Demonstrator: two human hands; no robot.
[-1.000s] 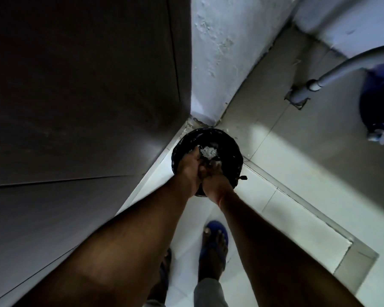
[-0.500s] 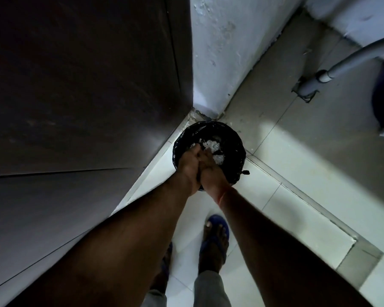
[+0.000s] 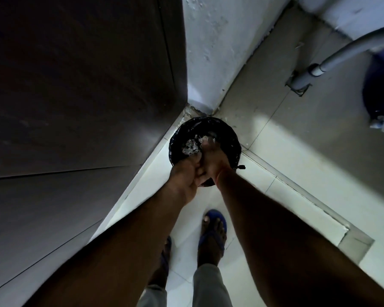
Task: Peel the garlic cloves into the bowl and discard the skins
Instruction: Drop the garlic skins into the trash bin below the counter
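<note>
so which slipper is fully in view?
The right-foot slipper: its blue strap and front show whole between the forearms. The other slipper is mostly hidden behind the left forearm, only a blue edge visible.

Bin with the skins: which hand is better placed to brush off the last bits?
Probably the right hand: it reaches further over the bin, fingers beside the skins. The left hand sits at the near rim.

Dim corner. Left of the hands, a dark brown door (image 3: 75,89); straight beyond them, a rough white wall (image 3: 217,47). Pale tiled floor (image 3: 282,171) below and right, partly lit. Far right, a grey pipe (image 3: 341,56) beside a blue barrel (image 3: 381,91).
</note>
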